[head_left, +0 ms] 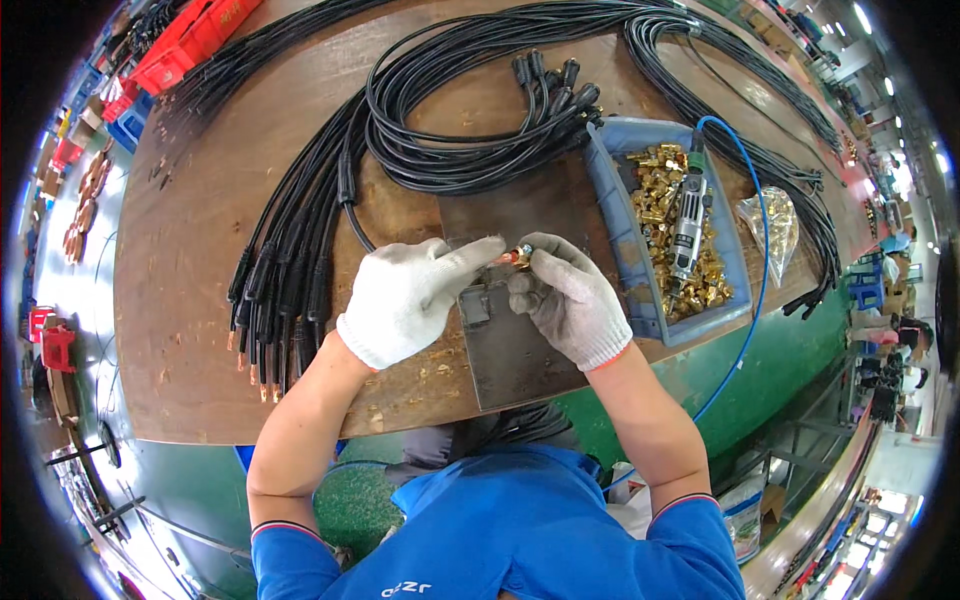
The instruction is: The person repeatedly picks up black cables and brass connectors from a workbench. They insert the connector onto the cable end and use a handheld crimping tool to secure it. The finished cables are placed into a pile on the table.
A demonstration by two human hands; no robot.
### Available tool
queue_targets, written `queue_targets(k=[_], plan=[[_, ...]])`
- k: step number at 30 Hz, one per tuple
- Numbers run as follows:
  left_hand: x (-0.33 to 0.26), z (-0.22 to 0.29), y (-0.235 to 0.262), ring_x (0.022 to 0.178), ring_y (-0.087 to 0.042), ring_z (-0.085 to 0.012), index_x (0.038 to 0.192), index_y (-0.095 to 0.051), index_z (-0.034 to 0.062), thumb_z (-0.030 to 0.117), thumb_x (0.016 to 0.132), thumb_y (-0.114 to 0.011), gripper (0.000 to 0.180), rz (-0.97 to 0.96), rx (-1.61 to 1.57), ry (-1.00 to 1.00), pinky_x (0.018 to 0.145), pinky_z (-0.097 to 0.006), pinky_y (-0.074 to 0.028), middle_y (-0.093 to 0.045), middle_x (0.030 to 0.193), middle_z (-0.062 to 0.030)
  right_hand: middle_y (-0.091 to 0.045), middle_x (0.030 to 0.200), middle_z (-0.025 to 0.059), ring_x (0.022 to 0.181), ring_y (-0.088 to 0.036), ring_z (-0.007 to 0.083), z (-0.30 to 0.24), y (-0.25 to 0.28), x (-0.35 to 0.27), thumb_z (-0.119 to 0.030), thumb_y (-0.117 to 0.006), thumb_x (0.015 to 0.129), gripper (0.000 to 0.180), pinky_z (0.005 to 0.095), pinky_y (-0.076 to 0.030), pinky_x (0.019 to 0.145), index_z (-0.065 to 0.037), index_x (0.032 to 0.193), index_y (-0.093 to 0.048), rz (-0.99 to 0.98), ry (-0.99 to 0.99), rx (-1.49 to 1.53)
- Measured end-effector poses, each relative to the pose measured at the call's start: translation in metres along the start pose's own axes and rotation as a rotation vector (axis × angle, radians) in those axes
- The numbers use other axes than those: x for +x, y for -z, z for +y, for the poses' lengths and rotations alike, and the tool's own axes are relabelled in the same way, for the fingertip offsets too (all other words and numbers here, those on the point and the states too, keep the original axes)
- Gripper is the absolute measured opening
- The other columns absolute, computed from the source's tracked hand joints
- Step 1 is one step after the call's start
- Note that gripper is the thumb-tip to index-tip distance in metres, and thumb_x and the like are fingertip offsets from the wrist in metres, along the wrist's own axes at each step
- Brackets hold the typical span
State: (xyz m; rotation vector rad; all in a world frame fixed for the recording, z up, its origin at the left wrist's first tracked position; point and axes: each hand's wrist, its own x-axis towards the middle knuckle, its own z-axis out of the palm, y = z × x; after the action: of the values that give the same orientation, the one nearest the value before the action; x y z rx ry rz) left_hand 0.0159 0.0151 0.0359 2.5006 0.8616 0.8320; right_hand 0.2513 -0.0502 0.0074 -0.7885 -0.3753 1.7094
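Note:
My left hand (400, 300), in a white knit glove, is closed around the end of a black cable (358, 228), its index finger stretched along it. A bit of copper (501, 259) shows past that fingertip. Facing it, my gloved right hand (575, 305) pinches a small brass fitting (521, 256) between thumb and finger. Copper and fitting meet; how deep one sits in the other is hidden. Both hands are above a dark metal plate (520, 360) on the wooden table. Several black cables with copper ends (290, 290) lie left of my left hand.
Right of my hands stands a blue bin (625, 235) of brass fittings (655, 170), with a pneumatic tool (688, 225) lying across them and a blue air hose (765, 250) attached. Beyond lie a plastic bag of fittings (770, 228) and coiled black cables (440, 150). A red crate (185, 50) is far left.

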Motion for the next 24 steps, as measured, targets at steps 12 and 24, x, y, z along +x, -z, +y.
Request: queue_targets(k=[12, 24], plan=[[-0.0022, -0.0029, -0.0034, 0.064, -0.066, -0.032, 0.135, -0.075, 0.0192, 0.003, 0.084, -0.072, 0.053, 0.013, 0.039, -0.008, 0.06, -0.045, -0.052, -0.063, 0.074, -0.0098, -0.077, 0.11, 0.0146, 0.092, -0.078, 0.0251, 0.0034, -0.0008, 0.0008, -0.009, -0.067, 0.105, 0.025, 0.0412, -0.066, 0.08, 0.0, 0.128, -0.066, -0.016, 0.022, 0.016], [-0.0095, -0.0074, -0.0083, 0.058, -0.062, -0.0284, 0.134, -0.075, 0.022, 0.009, 0.078, -0.072, 0.057, 0.022, 0.228, -0.098, 0.055, -0.044, -0.05, -0.054, 0.066, -0.006, -0.077, 0.108, 0.0125, 0.088, -0.076, 0.0217, 0.0048, -0.0077, -0.0041, -0.012, -0.071, 0.104, 0.024, 0.0379, -0.064, 0.079, 0.0, 0.124, -0.066, 0.143, 0.077, -0.311]])
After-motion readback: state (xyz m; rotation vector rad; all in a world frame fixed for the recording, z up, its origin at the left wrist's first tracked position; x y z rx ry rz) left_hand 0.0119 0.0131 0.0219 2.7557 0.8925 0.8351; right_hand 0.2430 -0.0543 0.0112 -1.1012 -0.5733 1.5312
